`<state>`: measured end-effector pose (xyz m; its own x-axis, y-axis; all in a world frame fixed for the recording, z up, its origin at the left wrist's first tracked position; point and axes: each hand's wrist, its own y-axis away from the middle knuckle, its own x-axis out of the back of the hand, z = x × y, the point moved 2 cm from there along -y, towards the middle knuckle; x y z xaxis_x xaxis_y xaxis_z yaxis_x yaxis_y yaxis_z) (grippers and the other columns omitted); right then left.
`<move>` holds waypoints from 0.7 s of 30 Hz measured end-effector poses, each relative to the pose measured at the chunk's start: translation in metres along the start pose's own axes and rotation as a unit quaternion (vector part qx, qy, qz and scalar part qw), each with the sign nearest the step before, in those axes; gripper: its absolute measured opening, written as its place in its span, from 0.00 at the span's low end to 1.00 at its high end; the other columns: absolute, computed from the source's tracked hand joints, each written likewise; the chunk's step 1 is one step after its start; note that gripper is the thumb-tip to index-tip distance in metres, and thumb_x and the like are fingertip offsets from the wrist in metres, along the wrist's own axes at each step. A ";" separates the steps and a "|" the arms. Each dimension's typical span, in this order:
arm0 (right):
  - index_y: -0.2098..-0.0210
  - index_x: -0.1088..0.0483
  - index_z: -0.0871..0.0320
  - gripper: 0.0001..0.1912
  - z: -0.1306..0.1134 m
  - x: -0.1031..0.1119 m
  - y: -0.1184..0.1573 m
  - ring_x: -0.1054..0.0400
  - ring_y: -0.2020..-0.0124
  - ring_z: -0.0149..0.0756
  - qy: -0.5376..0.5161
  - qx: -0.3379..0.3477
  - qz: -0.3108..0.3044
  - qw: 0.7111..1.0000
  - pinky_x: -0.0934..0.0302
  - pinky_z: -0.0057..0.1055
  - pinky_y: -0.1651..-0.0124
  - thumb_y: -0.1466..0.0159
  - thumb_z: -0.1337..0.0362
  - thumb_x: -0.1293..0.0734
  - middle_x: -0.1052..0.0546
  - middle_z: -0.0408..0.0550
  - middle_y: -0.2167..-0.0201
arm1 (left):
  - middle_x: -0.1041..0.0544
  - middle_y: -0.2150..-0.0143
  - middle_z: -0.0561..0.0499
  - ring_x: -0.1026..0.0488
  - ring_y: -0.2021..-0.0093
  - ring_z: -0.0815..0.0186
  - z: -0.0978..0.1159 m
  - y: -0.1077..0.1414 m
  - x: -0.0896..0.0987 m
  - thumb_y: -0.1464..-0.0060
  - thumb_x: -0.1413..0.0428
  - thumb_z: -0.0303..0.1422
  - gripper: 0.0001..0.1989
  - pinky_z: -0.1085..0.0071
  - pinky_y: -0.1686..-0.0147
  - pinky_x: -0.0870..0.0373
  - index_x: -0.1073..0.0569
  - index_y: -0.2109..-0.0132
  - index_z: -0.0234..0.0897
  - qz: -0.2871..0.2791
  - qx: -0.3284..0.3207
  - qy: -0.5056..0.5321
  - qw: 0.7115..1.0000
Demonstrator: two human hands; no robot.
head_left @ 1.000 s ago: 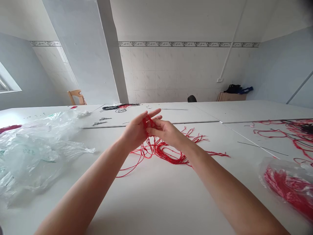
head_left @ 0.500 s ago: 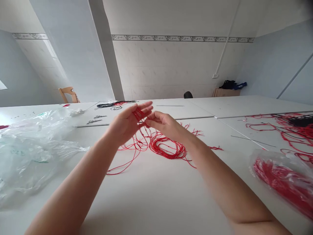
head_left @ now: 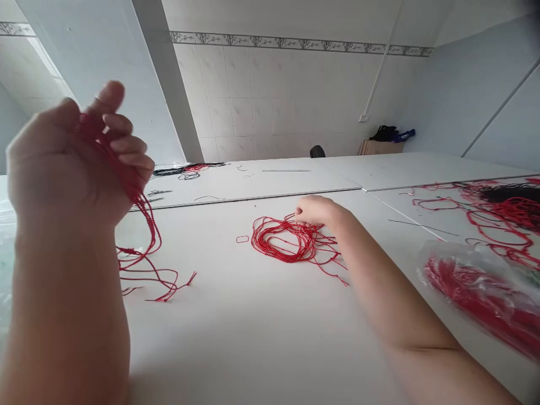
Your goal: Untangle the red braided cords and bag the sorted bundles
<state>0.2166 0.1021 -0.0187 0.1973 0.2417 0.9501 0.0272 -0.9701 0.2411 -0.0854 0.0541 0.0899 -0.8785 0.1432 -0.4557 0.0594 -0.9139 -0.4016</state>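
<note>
Where they hang, red cords [head_left: 148,212] slant down (rightward).

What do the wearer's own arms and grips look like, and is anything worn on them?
The left arm and right arm are bare, with no sleeve in view. The left grip and right grip are ungloved human hands; no watch or bracelet shows. Rings are hard to judge.
</note>
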 end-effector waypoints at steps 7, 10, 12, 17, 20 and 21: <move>0.76 0.28 0.60 0.13 0.017 -0.022 -0.032 0.25 0.70 0.39 -0.003 -0.064 -0.069 0.996 0.33 0.32 0.64 0.39 0.61 0.28 0.22 0.50 0.75 | 0.47 0.84 0.61 0.52 0.87 0.74 -0.008 -0.005 0.004 0.28 0.59 0.33 0.17 0.79 0.92 0.48 0.28 0.46 0.34 -0.040 0.086 0.128 0.987; 0.77 0.28 0.61 0.14 0.018 -0.031 -0.038 0.26 0.73 0.41 -0.009 -0.069 -0.083 0.994 0.31 0.35 0.65 0.44 0.59 0.24 0.23 0.50 0.78 | 0.47 0.83 0.61 0.53 0.86 0.75 -0.008 -0.003 0.002 0.27 0.61 0.34 0.18 0.79 0.92 0.49 0.27 0.48 0.36 -0.050 0.089 0.136 0.985; 0.77 0.28 0.60 0.13 0.018 -0.032 -0.038 0.26 0.75 0.40 -0.019 -0.063 -0.078 0.995 0.31 0.37 0.66 0.47 0.61 0.23 0.24 0.48 0.81 | 0.47 0.83 0.60 0.53 0.86 0.75 -0.007 -0.001 -0.001 0.26 0.62 0.35 0.20 0.79 0.91 0.50 0.27 0.50 0.36 -0.070 0.094 0.140 0.983; 0.78 0.30 0.58 0.13 0.031 -0.013 -0.025 0.28 0.76 0.39 -0.113 -0.003 -0.035 0.993 0.31 0.37 0.68 0.43 0.59 0.25 0.22 0.50 0.77 | 0.47 0.83 0.59 0.53 0.86 0.74 -0.004 0.003 -0.004 0.26 0.64 0.36 0.21 0.78 0.91 0.49 0.27 0.52 0.38 -0.090 0.101 0.146 0.980; 0.74 0.28 0.56 0.12 0.043 0.007 -0.011 0.26 0.71 0.38 -0.205 0.073 0.002 0.976 0.31 0.35 0.66 0.38 0.57 0.28 0.19 0.50 0.68 | 0.47 0.84 0.59 0.53 0.86 0.73 -0.005 0.002 -0.004 0.26 0.63 0.37 0.20 0.78 0.92 0.50 0.27 0.52 0.39 -0.097 0.102 0.153 0.978; 0.72 0.27 0.56 0.11 0.045 0.013 -0.006 0.25 0.68 0.38 -0.251 0.108 0.018 0.962 0.31 0.34 0.63 0.37 0.57 0.28 0.19 0.50 0.66 | 0.47 0.84 0.60 0.53 0.86 0.73 -0.006 0.002 -0.004 0.26 0.62 0.36 0.19 0.78 0.92 0.50 0.27 0.51 0.39 -0.098 0.103 0.154 0.978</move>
<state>0.2634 0.1101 -0.0166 0.6483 0.2200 0.7289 0.2042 -0.9725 0.1119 -0.0787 0.0541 0.0862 -0.6770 0.4028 -0.6160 -0.2210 -0.9096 -0.3520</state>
